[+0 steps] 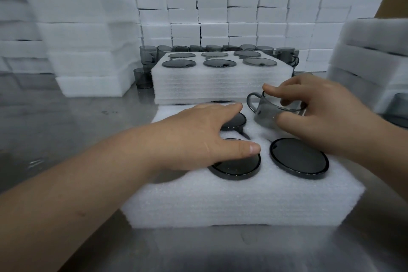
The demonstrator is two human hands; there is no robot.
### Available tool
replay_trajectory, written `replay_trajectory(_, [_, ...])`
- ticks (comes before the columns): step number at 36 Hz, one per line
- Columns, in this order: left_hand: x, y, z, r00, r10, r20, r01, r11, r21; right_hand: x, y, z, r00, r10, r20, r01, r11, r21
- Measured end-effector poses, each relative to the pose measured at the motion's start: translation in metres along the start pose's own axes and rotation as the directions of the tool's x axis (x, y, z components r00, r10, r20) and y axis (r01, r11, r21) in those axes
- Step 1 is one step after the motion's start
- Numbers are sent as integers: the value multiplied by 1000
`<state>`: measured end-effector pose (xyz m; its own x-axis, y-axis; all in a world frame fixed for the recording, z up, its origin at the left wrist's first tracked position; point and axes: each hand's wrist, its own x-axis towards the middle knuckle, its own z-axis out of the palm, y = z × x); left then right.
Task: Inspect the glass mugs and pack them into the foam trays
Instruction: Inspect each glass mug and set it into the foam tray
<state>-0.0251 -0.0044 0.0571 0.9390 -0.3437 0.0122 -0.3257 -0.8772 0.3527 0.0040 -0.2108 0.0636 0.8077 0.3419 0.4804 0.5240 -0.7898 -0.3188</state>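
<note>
A white foam tray (231,203) lies on the steel table in front of me. Smoky glass mugs sit sunk in its holes; one (299,158) shows its dark round face at front right, another (236,166) at front middle. My left hand (198,137) lies flat with straight fingers over the tray's left side, partly covering two mugs. My right hand (326,117) grips a grey glass mug (271,112) by its rim and side, handle pointing left, over the tray's back right hole. Whether it touches the foam is hidden.
A second foam tray (220,81) filled with mugs stands just behind. Loose grey mugs (148,55) line up behind and beside it. Stacks of white foam (88,73) rise at left, right and along the back wall. Bare steel table (66,128) lies at left.
</note>
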Motion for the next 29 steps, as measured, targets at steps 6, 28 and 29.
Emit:
replay_trajectory(6, [-1, 1, -1, 1000, 9, 3, -9, 1000, -6, 3, 2, 0, 1000, -2, -2, 2, 1000, 0])
replay_trajectory(28, [-2, 5, -4, 998, 24, 57, -27, 999, 42, 8, -5, -8, 997, 34, 65, -31, 999, -41])
replay_trajectory(29, [-2, 5, -4, 998, 28, 58, -30, 999, 38, 9, -4, -9, 997, 31, 69, -28, 999, -38])
